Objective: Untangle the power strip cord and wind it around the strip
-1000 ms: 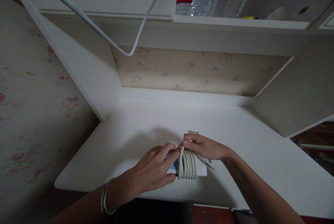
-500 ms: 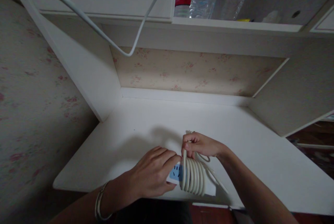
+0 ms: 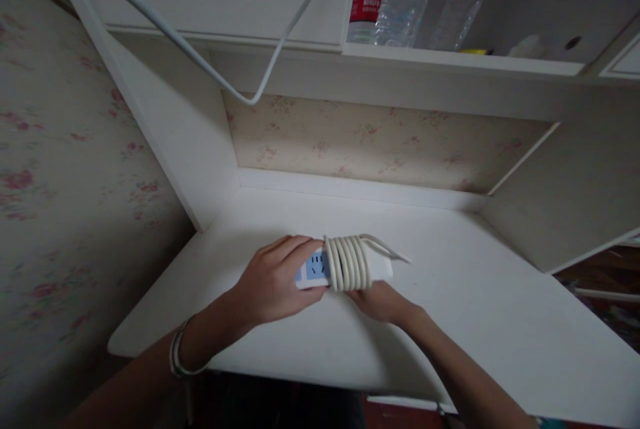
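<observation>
A white power strip (image 3: 383, 267) with blue socket faces is held a little above the desk. Several turns of its cream power cord (image 3: 350, 262) wrap round its middle, and a loose length sticks out to the right. My left hand (image 3: 277, 279) grips the strip's left end, thumb below and fingers over the top. Under the coil, close against it, my right hand (image 3: 377, 301) is curled at the cord; its fingertips are hidden behind the strip and the turns.
The white desk (image 3: 450, 322) has a raised back edge and side panels. A thick white cable (image 3: 200, 69) hangs down in front of the upper cabinet. Plastic bottles (image 3: 405, 5) stand on the open shelf. Flowered wallpaper covers the wall (image 3: 65, 215) at left.
Both hands and the power strip have moved up and slightly left in view. My right hand has passed from above the coil, where it held the cord, to beneath it.
</observation>
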Tool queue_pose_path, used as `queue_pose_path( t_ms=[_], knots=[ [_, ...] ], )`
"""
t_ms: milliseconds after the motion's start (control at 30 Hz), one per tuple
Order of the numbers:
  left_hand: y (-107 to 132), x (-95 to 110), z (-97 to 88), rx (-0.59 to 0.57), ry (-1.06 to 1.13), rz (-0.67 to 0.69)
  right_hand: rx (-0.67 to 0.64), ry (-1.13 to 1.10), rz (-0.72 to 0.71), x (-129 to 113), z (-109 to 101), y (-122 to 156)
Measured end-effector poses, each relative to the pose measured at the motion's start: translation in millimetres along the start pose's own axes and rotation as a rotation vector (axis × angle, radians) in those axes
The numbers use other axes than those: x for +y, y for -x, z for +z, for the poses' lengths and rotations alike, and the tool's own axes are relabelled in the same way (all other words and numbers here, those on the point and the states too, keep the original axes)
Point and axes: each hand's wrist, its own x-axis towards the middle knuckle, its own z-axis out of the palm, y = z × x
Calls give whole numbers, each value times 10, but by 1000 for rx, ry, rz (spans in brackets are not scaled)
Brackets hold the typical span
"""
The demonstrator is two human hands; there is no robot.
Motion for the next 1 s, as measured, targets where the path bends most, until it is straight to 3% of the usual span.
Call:
queue_pose_path(
  t_ms=[133, 233, 333, 467, 633, 800, 900, 1000],
  knots=[
    [-98, -183, 123, 29, -106, -187, -199, 61, 95, -310, -60, 97],
    [-123, -263, 247, 2, -166, -275, -259, 83, 148, -537, -156, 149],
    [-100, -306, 377, -53, -213, -272, -247, 221, 152, -664, -225, 176],
    [-1, -339, 541, -156, -243, -220, -132, 464, 98, -703, -309, 139],
    [89, -272, 647, -274, -289, -189, -108, 619, -64, -668, -497, -93],
    [115, -166, 522, -457, -210, -43, -122, 678, -294, -431, -818, -414],
    [161, -87, 403, -588, -68, 94, -88, 586, -275, -239, -957, -564],
    [206, 23, 287, -613, 63, 159, -80, 401, -200, -78, -932, -643]
  ],
)
